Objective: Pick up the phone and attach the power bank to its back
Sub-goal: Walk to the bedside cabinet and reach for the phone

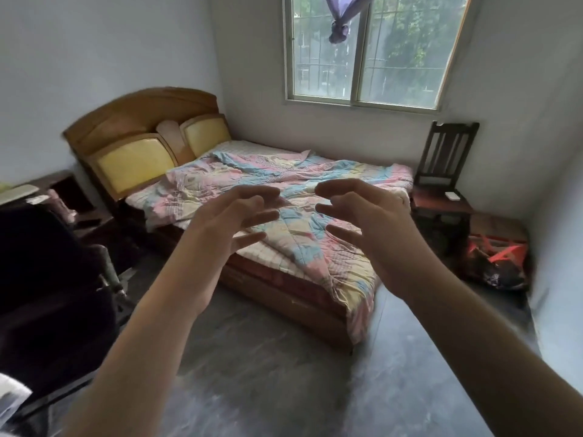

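Both arms reach forward at chest height in front of the bed. My left hand (233,216) is open, fingers spread and curled toward the right, holding nothing. My right hand (362,212) faces it, also open with fingers apart and empty. A small white flat object (453,195), possibly the phone or the power bank, lies on the seat of the dark wooden chair (441,190) at the right of the bed, well beyond my right hand. I cannot tell which of the two it is. No other phone or power bank shows.
A bed (284,294) with a pastel quilt (284,184) and wooden headboard fills the middle. A dark nightstand (63,197) and a black office chair (47,279) stand at left. Red and black bags (495,263) lie on the floor at right. Grey floor stretches in front.
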`<state>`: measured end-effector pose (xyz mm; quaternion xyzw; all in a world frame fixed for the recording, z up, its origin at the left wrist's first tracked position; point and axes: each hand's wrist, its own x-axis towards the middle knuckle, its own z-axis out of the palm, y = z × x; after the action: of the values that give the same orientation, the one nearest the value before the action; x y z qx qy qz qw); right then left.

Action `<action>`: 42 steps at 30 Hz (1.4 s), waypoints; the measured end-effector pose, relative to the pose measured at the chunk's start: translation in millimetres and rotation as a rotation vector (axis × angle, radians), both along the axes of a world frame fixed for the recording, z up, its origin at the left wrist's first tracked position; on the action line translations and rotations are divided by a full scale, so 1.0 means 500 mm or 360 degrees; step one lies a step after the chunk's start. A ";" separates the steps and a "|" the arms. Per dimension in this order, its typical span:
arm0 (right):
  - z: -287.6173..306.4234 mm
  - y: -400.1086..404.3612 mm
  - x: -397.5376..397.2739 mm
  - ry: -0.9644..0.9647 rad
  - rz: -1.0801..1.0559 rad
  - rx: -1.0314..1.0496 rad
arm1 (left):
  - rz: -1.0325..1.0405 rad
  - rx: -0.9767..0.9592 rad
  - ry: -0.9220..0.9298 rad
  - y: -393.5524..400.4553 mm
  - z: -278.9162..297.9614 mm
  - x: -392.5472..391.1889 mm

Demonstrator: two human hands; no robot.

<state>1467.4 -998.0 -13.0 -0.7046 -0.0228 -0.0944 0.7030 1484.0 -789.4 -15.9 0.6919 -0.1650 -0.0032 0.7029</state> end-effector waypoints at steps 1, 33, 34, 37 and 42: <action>-0.006 0.003 0.031 -0.0001 0.0032 -0.0002 | 0.0026 0.0003 -0.0025 0.006 -0.002 0.024; -0.101 0.448 0.988 -0.0223 0.1120 0.0046 | 0.1467 0.0152 -0.0368 0.417 -0.115 0.604; -0.107 0.485 1.004 -0.0205 0.1157 0.0062 | 0.1502 0.0134 -0.0376 0.446 -0.118 0.617; -0.113 0.598 1.062 -0.0162 0.1239 0.0042 | 0.1569 0.0123 -0.0343 0.537 -0.117 0.671; -0.097 0.765 1.150 -0.0198 0.1327 -0.0029 | 0.1612 0.0170 -0.0292 0.668 -0.102 0.770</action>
<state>2042.6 -615.4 -61.7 -0.6341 -0.3493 0.1560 0.6720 1869.0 -455.3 -66.9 0.7173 0.1302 0.3898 0.5627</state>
